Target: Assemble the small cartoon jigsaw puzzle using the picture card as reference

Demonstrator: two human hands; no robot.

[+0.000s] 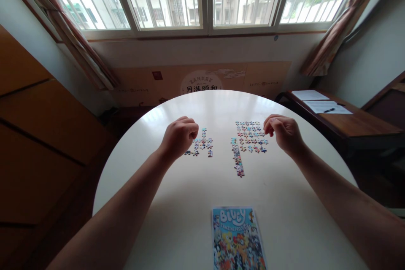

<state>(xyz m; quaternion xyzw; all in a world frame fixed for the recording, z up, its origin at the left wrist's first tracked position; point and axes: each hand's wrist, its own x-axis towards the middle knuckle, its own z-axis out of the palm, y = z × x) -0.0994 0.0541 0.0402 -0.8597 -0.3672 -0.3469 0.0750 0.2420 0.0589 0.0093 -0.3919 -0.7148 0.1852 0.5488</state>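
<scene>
My left hand (180, 136) is closed, its fingers curled at the left side of a small group of jigsaw puzzle pieces (207, 143). Whatever it may hold is hidden. At the right edge of a larger spread of loose puzzle pieces (249, 135), laid out in rows, is my right hand (284, 133). Its fingers are bent together, and I cannot see what, if anything, is in them. Between the two groups, a narrow joined strip of puzzle pieces (237, 158) runs toward me. A colourful picture sheet (238, 238) headed "Bluey" lies nearest me.
Everything lies on a round white table (171, 215). Beyond its right side stands a brown wooden desk (373, 120) with paper sheets (329, 107) and a dark pen (329, 110). A barred window (207, 0) and curtains (335, 46) are behind.
</scene>
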